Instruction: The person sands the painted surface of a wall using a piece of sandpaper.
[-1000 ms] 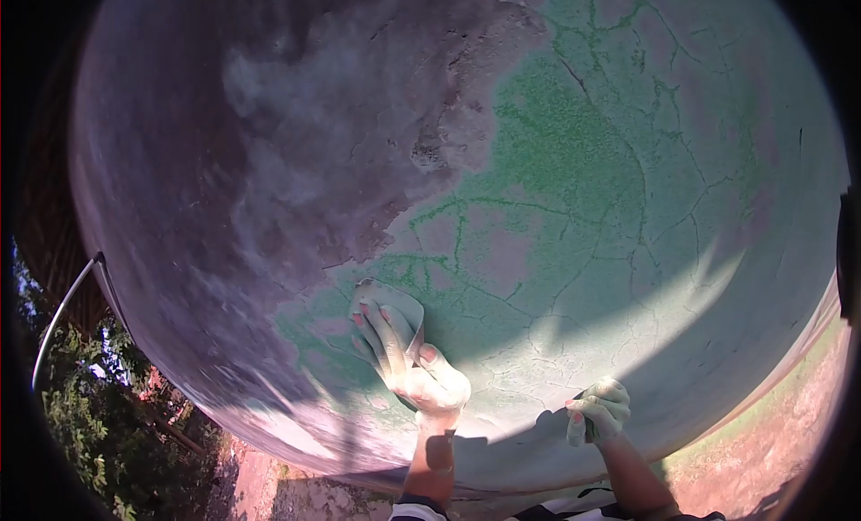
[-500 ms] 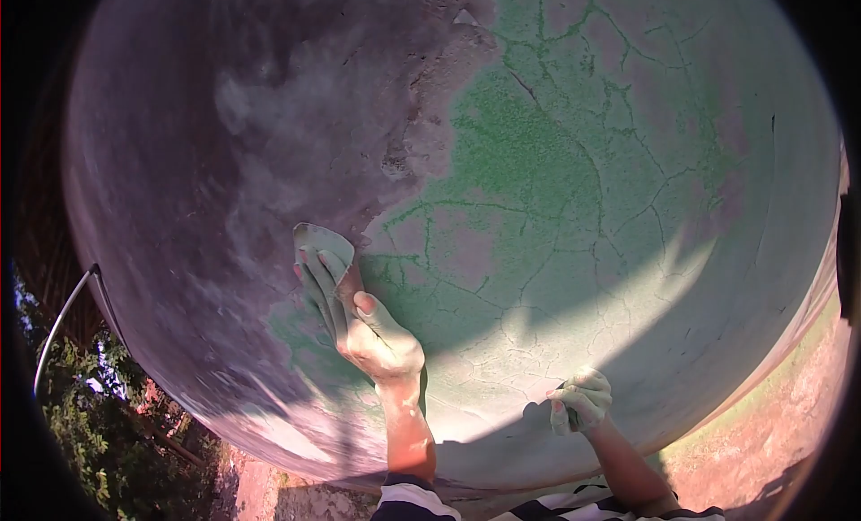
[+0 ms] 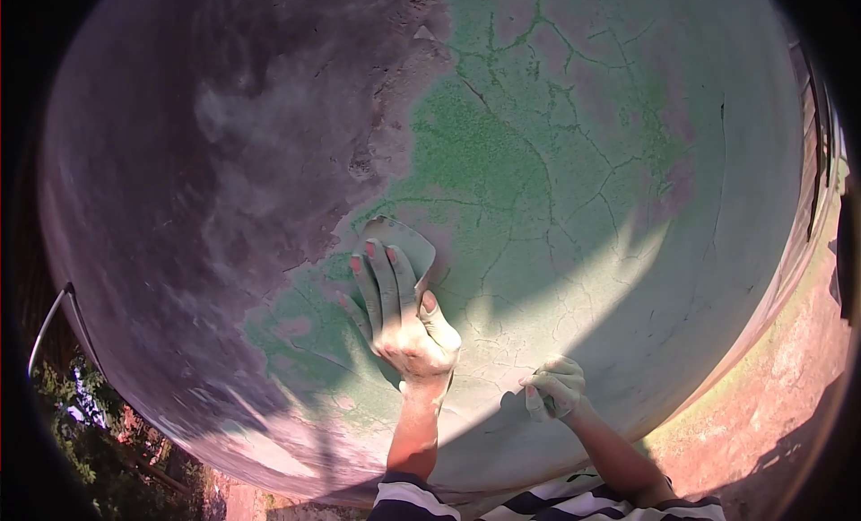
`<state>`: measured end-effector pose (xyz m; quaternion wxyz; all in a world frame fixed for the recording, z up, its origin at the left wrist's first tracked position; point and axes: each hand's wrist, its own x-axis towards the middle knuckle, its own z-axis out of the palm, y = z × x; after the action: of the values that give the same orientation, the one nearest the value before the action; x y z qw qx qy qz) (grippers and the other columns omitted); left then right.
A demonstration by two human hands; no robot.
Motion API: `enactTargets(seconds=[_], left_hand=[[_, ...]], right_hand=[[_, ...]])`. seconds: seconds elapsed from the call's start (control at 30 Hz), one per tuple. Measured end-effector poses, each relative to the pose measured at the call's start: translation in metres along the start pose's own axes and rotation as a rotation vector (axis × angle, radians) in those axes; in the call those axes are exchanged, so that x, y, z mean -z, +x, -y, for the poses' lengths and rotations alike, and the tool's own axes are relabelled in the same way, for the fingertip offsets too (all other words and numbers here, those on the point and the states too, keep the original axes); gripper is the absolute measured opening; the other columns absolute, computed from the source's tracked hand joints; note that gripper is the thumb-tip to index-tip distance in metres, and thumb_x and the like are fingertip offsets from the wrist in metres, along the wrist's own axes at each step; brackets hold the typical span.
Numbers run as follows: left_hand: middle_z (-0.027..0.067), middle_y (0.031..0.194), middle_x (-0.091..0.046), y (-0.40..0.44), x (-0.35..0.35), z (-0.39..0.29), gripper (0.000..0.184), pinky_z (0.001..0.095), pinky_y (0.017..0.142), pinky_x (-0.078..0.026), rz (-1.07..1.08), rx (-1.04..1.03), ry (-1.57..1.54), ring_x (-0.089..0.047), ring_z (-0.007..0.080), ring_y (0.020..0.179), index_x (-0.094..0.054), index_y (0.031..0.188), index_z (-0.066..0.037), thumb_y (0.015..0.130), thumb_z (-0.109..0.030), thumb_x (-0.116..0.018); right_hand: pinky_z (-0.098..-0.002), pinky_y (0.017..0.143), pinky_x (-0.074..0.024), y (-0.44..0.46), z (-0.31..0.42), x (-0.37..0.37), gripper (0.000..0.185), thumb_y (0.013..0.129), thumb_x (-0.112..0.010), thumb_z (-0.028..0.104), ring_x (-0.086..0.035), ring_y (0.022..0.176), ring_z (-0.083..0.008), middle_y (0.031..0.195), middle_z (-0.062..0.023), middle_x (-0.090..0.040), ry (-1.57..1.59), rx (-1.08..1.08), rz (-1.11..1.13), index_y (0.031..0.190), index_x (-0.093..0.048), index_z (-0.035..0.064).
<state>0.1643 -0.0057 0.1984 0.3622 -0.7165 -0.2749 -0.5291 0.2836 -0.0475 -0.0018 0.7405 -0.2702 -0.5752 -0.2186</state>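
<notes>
A huge rounded surface, green and pale on the right and dark purplish on the left, fills most of the view. Cracks run through its green part. My left hand, coated in pale dust, presses a thin, pale, round-edged sheet against the surface, fingers stretched over it and thumb at its right edge. To the lower right, my right hand is curled closed close to the sunlit part of the surface. Whatever its fingers may hold is too small to make out.
A thin curved pale rod stands out at the left edge, above green foliage. Reddish ground shows at the lower right. Dark slats lie beyond the surface's right edge.
My left hand moved up and left with the sheet, then back right onto the green area. The surface has shifted left in view. My right hand stays curled.
</notes>
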Motion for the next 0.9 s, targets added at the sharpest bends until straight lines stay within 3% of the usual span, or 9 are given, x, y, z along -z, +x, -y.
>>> enactTargets(seconds=[0.27,0.33,0.5,0.67,0.73,0.83,0.9], left_hand=[[0.024,0.152,-0.04,0.023,0.003,0.024,0.046,0.0529,0.117,-0.022,-0.137,0.183,-0.124,-0.033,0.046,0.142,-0.052,0.137,0.007,0.106,-0.022,-0.034],[0.0198,0.153,-0.041,0.009,-0.009,-0.011,0.044,0.0542,0.116,-0.024,-0.117,0.043,-0.054,-0.034,0.0427,0.143,-0.052,0.139,0.002,0.103,-0.021,-0.041],[0.0142,0.153,-0.042,0.053,-0.013,-0.026,0.046,0.0533,0.116,-0.026,-0.04,-0.065,-0.158,-0.036,0.0379,0.143,-0.052,0.141,-0.002,0.1,-0.022,-0.047],[0.0111,0.153,-0.043,0.128,-0.023,-0.032,0.045,0.0485,0.118,-0.027,-0.234,-0.118,-0.065,-0.036,0.0314,0.144,-0.053,0.14,-0.003,0.101,-0.025,-0.047],[0.0105,0.152,-0.044,0.13,-0.024,-0.04,0.045,0.0475,0.118,-0.027,-0.288,-0.127,-0.081,-0.036,0.03,0.144,-0.053,0.14,-0.004,0.101,-0.026,-0.046],[0.009,0.155,-0.04,0.097,-0.029,-0.056,0.05,0.0454,0.119,-0.026,-0.191,-0.133,-0.101,-0.034,0.0261,0.146,-0.049,0.144,-0.006,0.098,-0.024,-0.052],[0.0056,0.156,-0.039,0.062,-0.032,-0.068,0.049,0.0471,0.119,-0.028,-0.004,-0.182,-0.213,-0.036,0.0268,0.144,-0.048,0.146,-0.01,0.099,-0.024,-0.051]], right_hand=[[-0.0298,0.052,-0.043,0.003,0.01,0.002,0.007,0.075,-0.068,0.002,-0.051,0.051,-0.017,0.062,-0.001,-0.059,-0.032,-0.05,0.014,0.08,-0.068,0.0069],[-0.0306,0.053,-0.0441,0.0,0.013,0.002,0.006,0.076,-0.069,0.002,-0.054,0.054,-0.0189,0.065,-0.0029,-0.061,-0.04,-0.111,0.041,0.08,-0.067,0.0066],[-0.0323,0.057,-0.0466,0.001,0.027,-0.003,0.004,0.08,-0.068,0.003,-0.059,0.061,-0.0221,0.069,-0.0068,-0.065,-0.066,-0.212,0.1,0.084,-0.068,0.0053],[-0.0346,0.064,-0.0497,0.019,0.041,-0.002,0.006,0.085,-0.065,0.003,-0.064,0.069,-0.0257,0.077,-0.0112,-0.068,-0.115,-0.234,0.114,0.09,-0.068,0.0026],[-0.0348,0.067,-0.0512,0.023,0.048,0.006,0.008,0.087,-0.064,0.004,-0.066,0.071,-0.0252,0.081,-0.0128,-0.068,-0.062,-0.451,0.127,0.093,-0.067,0.0003],[-0.0319,0.067,-0.0508,0.02,0.056,0.02,0.01,0.092,-0.061,0.006,-0.066,0.072,-0.02,0.082,-0.0117,-0.068,-0.112,-0.575,0.073,0.095,-0.067,-0.0007],[-0.0304,0.068,-0.0507,0.009,0.057,0.032,0.011,0.093,-0.06,0.007,-0.065,0.073,-0.0167,0.081,-0.01,-0.068,-0.109,-0.643,0.038,0.097,-0.067,-0.0012]])
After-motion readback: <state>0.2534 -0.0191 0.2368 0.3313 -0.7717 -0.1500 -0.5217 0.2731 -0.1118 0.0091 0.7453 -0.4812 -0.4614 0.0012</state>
